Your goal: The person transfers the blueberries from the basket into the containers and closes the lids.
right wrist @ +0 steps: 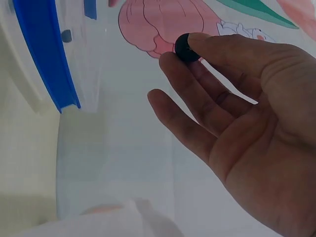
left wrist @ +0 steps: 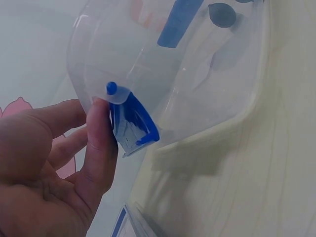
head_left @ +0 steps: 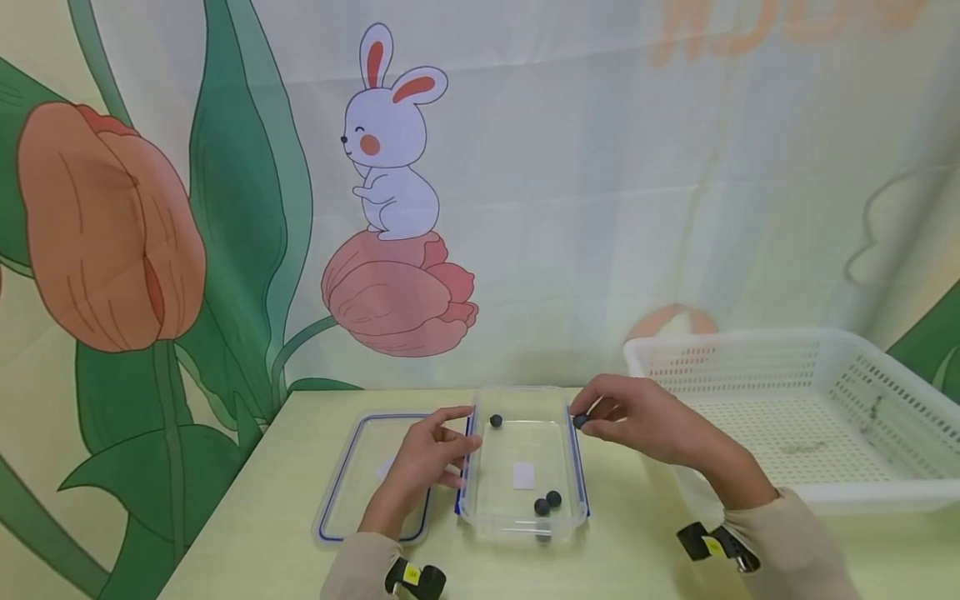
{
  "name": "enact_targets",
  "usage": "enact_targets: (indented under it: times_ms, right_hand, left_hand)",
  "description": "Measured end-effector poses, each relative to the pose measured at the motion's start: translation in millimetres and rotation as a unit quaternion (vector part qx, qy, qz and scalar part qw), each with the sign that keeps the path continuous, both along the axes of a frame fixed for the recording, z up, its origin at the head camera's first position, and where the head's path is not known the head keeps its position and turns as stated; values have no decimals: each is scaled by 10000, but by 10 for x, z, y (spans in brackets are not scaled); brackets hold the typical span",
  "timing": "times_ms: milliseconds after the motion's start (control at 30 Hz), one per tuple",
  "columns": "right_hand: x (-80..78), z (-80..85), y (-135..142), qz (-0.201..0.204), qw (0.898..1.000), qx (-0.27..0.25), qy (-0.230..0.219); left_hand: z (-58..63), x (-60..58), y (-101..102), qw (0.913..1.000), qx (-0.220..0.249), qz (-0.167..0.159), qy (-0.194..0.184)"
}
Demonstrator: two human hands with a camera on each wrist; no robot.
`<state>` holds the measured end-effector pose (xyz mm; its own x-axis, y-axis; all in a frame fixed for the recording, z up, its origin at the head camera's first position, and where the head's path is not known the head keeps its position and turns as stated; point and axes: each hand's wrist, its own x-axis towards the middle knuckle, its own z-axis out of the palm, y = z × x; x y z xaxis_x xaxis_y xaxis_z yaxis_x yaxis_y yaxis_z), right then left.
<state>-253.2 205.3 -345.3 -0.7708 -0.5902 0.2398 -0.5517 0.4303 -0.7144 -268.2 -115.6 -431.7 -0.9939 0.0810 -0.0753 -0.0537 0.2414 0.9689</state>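
Note:
A clear plastic box (head_left: 517, 446) with blue side clips stands on the table, its top uncovered. At its left wall is my left hand (head_left: 420, 462), pinching the rim beside a blue clip (left wrist: 136, 123) between thumb and fingers. Past the right wall, my right hand (head_left: 637, 418) holds a blueberry (right wrist: 185, 48) between thumb and fingertips, its other fingers spread apart. Inside the box, one blueberry (head_left: 496, 421) lies toward the far left, and two more, including a blueberry (head_left: 553, 498), lie close together near the front right.
A clear lid (head_left: 341, 479) with a blue seal lies left of the box, partly behind my left hand. To the right stands a white perforated basket (head_left: 847, 493), partly behind my right forearm. A printed curtain (head_left: 540, 208) hangs along the table's back edge.

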Motion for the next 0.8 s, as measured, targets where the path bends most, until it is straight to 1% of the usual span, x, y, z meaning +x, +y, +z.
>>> enact_targets:
  times_ms: [67,167,367,533,800]
  right_hand:
    - [12,-36,-57,148,9999,33,72]
    - [31,-88,-155,390,9992,86,49]
    - [80,-183,-333,673,9972,263,-186]
    - [114,-258,-446,747,9949,515,-433]
    - [121,-307,-513,900,9928,687,-403]
  left_hand:
    - [0,6,-1,10000,-13,19,-4]
    - [-2,12,-8,10000,-23,37,3]
    - [-12,0,-17,10000,-27,23,3]
    - [-3,-10,-3,10000,-70,55,-11]
    - [18,4,21,9999,-98,-2,21]
